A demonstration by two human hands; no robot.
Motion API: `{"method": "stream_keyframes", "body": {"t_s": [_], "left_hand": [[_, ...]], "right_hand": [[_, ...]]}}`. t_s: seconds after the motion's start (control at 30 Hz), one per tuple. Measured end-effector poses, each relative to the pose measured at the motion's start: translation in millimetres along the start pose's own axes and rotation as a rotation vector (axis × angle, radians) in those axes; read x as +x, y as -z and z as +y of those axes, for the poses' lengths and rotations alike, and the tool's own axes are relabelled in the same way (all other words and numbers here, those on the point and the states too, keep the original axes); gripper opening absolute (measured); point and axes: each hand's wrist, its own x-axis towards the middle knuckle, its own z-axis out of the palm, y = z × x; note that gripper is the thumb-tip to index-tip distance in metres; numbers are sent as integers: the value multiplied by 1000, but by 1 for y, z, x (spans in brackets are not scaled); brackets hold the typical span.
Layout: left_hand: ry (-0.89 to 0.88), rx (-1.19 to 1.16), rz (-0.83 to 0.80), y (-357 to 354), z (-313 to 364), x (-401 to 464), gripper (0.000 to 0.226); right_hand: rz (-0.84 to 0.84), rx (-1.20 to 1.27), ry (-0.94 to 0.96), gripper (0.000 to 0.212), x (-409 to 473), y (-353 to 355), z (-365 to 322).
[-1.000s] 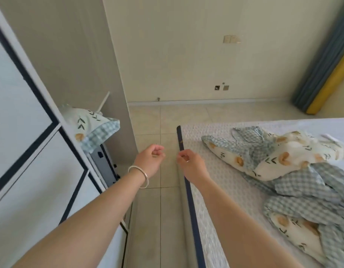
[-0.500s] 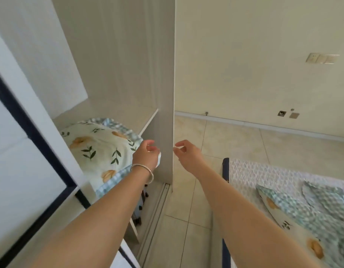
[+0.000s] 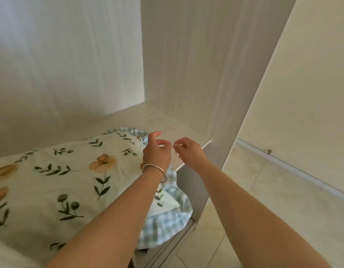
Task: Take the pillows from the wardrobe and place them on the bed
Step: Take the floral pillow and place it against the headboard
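Head view: both hands reach into the wardrobe [image 3: 186,55], left hand [image 3: 155,151] and right hand [image 3: 190,149] loosely curled, empty, close together. Pillow [image 3: 51,180] (flowered, checked frill) lies on the shelf [image 3: 167,122] beneath the left wrist.

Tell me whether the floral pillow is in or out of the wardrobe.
In: the floral pillow lies on the wardrobe shelf, its checked frill overhanging the edge.

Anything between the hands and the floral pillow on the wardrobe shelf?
Nothing visible. The pillow lies uncovered on the shelf, no door across it. The left hand hovers above its right end, the right hand just beside, both empty with fingers loosely curled.
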Motion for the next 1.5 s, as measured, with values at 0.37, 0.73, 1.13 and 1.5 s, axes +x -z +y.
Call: {"method": "stream_keyframes", "body": {"t_s": [0.37, 0.73, 1.13, 1.5], "left_hand": [[218, 3, 547, 54, -12, 54, 47], [350, 79, 935, 143, -47, 15, 46], [588, 374, 1305, 146, -75, 14, 54], [1214, -3, 1585, 141, -97, 18, 115]], "right_hand": [[-540, -96, 366, 20, 92, -79, -68], [-624, -233, 517, 28, 68, -163, -116], [-984, -418, 867, 41, 96, -247, -171], [-1218, -614, 669, 130, 142, -319, -171]]}}
